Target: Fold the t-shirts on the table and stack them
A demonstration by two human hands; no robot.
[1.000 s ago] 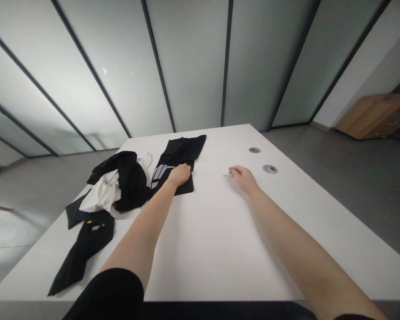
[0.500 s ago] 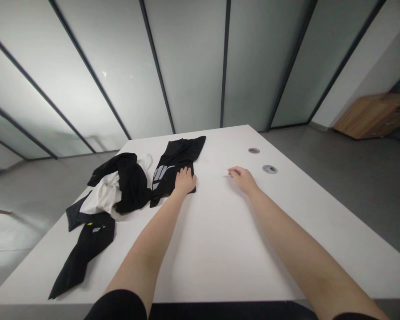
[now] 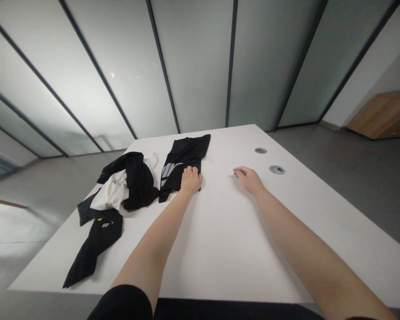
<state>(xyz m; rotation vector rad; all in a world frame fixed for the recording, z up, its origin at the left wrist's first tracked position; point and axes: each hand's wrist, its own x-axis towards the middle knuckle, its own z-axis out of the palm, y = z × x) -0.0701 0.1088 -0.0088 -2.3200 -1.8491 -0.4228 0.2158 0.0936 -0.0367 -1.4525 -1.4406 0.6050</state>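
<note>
L hand point(image 3: 190, 181) open, palm flat on black shorts, prob. point(image 3: 183, 153), mid-bench point(image 3: 226, 249), no grip; flat palm stops cloth sliding. R hand point(image 3: 249, 179) open, empty, nearby on bench. Black garment point(image 3: 96, 240) lower left; black-and-white clothes heap point(image 3: 138, 182) beyond.

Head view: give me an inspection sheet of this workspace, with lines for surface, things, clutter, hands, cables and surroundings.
surface: white table with two round grommets
things: black garment with grey stripes, lying flat
clutter: heap of black and white clothing; black garment beside it
hands: left hand flat on the striped garment; right hand resting on the table, touching nothing else
cables: nothing seen
surroundings: frosted glass panels, grey floor, wooden cabinet
</note>
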